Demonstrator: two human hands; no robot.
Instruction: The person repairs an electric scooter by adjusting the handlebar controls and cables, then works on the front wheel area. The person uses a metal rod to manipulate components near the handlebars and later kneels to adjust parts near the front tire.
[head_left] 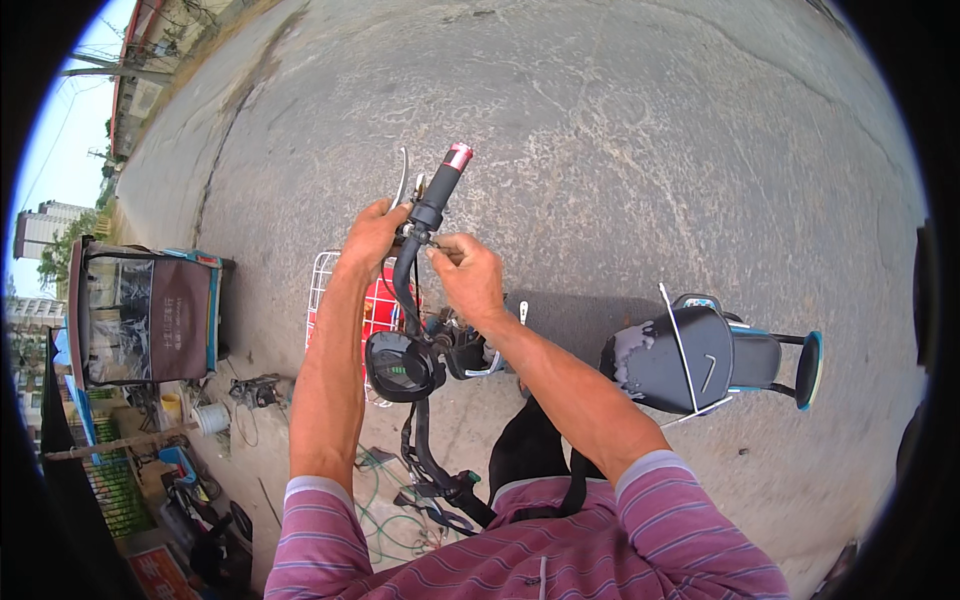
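Scooter handlebar [404, 283], worked at its lever clamp [420, 235], just below the grip [437, 192]; the step in hand appears to be adjusting this clamp. Left hand [373, 238] holds the clamp, partly screening it; right hand [468, 275] is narrowed to a pinch there, any small part within hidden. The next move seems to call for a steady bar. Left of the handlebar: wire basket [323, 268], covered three-wheeler [185, 310]; right: seat [690, 345]

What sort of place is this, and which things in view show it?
Probably an outdoor roadside in a built-up area: there is cracked grey pavement, a boxy brown covered vehicle parked at left, and a tall pale building beyond.
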